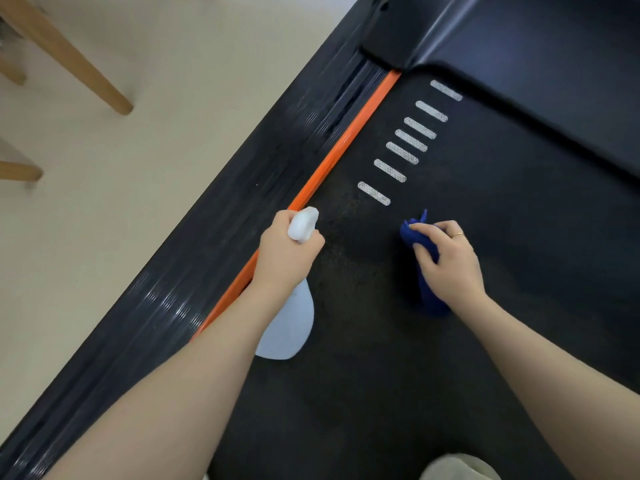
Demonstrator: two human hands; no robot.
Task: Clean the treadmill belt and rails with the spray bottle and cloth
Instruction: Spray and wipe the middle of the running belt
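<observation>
The black treadmill belt [485, 220] runs diagonally, marked with several white dashes. An orange strip [332, 157] edges it on the left, beside the ribbed black side rail [221, 223]. My left hand [284, 254] grips a spray bottle [291, 323] by its white head, nozzle pointing up the belt; the pale blue body hangs below my wrist. My right hand [450, 261] holds a bunched dark blue cloth [420, 247] down on the belt, to the right of the bottle.
The black motor cover [554, 64] rises at the belt's far end. Beige floor [138, 168] lies left of the rail, with wooden furniture legs [69, 53] at the upper left. My knee [457, 467] shows at the bottom edge.
</observation>
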